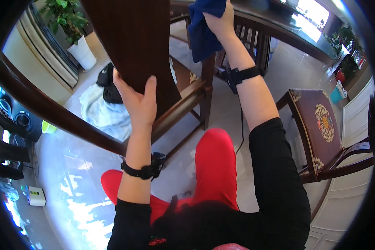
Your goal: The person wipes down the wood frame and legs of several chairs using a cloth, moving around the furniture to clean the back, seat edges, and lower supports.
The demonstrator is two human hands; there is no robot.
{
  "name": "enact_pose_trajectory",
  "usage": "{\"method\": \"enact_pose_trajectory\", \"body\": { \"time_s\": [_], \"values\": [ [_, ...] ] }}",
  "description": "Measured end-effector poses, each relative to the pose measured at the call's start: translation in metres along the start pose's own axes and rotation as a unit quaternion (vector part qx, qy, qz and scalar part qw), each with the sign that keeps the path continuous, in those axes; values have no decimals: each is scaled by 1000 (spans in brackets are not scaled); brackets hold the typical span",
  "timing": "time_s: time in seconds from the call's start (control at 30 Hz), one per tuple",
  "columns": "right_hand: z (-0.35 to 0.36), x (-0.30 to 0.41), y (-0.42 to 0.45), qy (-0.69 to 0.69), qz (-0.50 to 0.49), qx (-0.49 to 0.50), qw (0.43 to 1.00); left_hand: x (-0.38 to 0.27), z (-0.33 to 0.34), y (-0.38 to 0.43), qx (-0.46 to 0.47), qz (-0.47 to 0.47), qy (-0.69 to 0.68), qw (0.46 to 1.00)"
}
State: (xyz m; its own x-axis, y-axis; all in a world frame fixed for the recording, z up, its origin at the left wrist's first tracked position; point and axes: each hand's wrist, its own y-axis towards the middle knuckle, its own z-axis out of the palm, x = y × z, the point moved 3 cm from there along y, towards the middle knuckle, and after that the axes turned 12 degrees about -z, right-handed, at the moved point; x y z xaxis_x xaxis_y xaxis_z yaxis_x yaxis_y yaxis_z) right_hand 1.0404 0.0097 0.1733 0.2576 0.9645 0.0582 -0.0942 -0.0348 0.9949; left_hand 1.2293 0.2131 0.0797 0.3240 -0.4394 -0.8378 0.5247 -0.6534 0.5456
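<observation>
Before me stands a dark wooden chair whose broad back splat [134, 40] rises toward the top of the view. My left hand [140, 104] grips the splat near its lower end, thumb on the near face, the other fingers partly hidden at its left edge. Up by the table edge, my right hand [222, 23] holds a dark blue cloth [204, 40], which hangs down over the top of a chair post [207, 93]. Some right fingers are hidden by the cloth or cut off by the frame. Black bands circle both forearms.
A curved chair rail [65, 115] crosses at left. Light-coloured fabric [104, 109] and a black garment lie beyond it. A dark table [287, 34] stands ahead, and a second chair with a patterned seat [323, 125] stands at right. A black cable [242, 125] hangs below my right forearm.
</observation>
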Motion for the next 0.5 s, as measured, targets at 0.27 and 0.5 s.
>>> {"method": "enact_pose_trajectory", "body": {
  "time_s": [0.27, 0.5],
  "values": [
    [-14, 18, -154, -25, 17, 64, 997, -1, -15, -4, 15, -11, 66, 998],
    [-20, -3, -230, 64, 183, 83, 977, 29, -26, -28, 59, -3, 171, 984]
  ]
}}
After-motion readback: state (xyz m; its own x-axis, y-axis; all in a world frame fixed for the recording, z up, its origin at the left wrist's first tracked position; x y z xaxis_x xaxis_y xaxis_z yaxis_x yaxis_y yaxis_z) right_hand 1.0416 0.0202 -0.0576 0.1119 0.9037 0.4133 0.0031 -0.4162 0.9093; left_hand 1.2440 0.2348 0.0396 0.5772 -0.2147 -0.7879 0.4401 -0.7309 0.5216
